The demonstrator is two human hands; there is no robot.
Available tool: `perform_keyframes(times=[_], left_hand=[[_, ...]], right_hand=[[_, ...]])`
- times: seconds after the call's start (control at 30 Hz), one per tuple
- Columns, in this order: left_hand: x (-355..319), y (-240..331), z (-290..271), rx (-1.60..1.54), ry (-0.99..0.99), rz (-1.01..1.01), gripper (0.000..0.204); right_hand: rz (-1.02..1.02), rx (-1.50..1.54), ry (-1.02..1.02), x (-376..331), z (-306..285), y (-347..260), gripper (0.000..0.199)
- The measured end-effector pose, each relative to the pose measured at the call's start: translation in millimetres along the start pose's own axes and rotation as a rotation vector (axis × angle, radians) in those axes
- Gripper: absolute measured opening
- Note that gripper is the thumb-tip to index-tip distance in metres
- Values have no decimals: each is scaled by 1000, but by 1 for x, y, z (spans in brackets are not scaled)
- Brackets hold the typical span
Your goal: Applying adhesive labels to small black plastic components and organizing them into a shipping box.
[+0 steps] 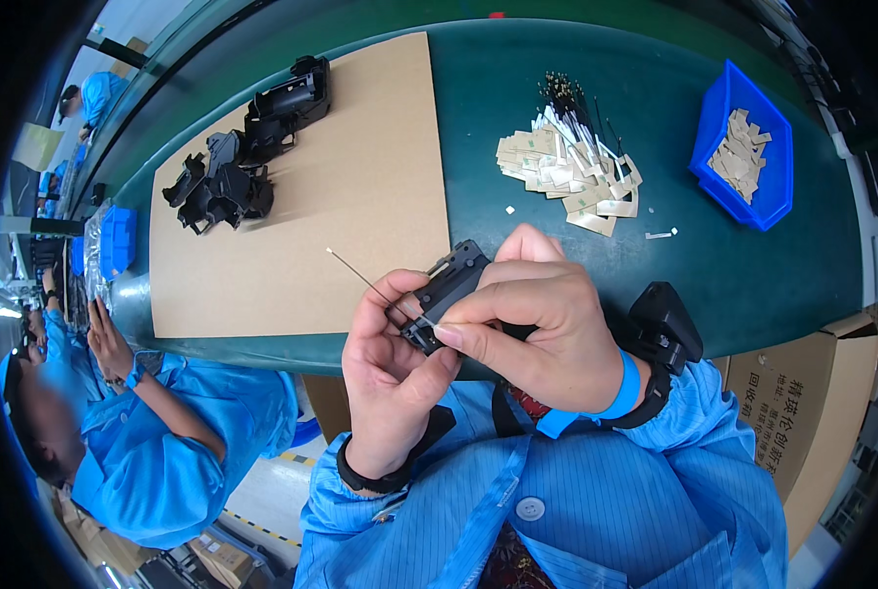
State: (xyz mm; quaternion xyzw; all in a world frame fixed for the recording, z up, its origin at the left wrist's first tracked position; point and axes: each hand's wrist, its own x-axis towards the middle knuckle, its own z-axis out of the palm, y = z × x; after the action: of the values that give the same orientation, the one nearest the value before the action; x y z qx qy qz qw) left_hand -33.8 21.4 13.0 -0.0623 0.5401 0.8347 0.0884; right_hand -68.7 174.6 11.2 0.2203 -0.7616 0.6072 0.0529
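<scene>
My left hand [392, 378] is closed round a small black plastic housing [451, 280], held tilted just above the table's near edge. A thin dark cable [365, 282] with a light metallic tip sticks out from the housing toward the upper left. The thumb and forefinger of my right hand [537, 324] pinch the cable at the housing's near end, where a small whitish piece shows between the fingertips. My fingers hide part of the housing and the cable's other end.
More black housings [228, 182] lie piled on a brown cardboard sheet [360, 196]. Thin-cabled adhesive strips [566, 172] are heaped on the green table [478, 118]. A blue bin [779, 187] holds paper scraps. A co-worker [164, 442] sits at left; a carton [812, 412] stands at right.
</scene>
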Motion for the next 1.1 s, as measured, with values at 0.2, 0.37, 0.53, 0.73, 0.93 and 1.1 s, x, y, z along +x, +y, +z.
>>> perform_keyframes(times=[0.2, 0.37, 0.53, 0.73, 0.93, 1.1], left_hand=[[0, 2, 4, -22, 2, -12, 55], [1, 4, 4, -42, 24, -28, 54], [2, 1, -2, -60, -5, -31, 58], [1, 2, -3, -66, 5, -13, 58], [1, 5, -2, -122, 24, -29, 53], [1, 2, 0, -120, 15, 48, 50]], right_hand=[[-17, -24, -9, 1, -2, -1, 7], [-72, -78, -30, 3, -7, -4, 7], [-135, -283, 24, 3, -17, -6, 11], [-58, -194, -32, 3, -25, -7, 16], [-53, -71, -20, -2, -21, -4, 21], [-59, -1, -20, -2, -18, -6, 20]])
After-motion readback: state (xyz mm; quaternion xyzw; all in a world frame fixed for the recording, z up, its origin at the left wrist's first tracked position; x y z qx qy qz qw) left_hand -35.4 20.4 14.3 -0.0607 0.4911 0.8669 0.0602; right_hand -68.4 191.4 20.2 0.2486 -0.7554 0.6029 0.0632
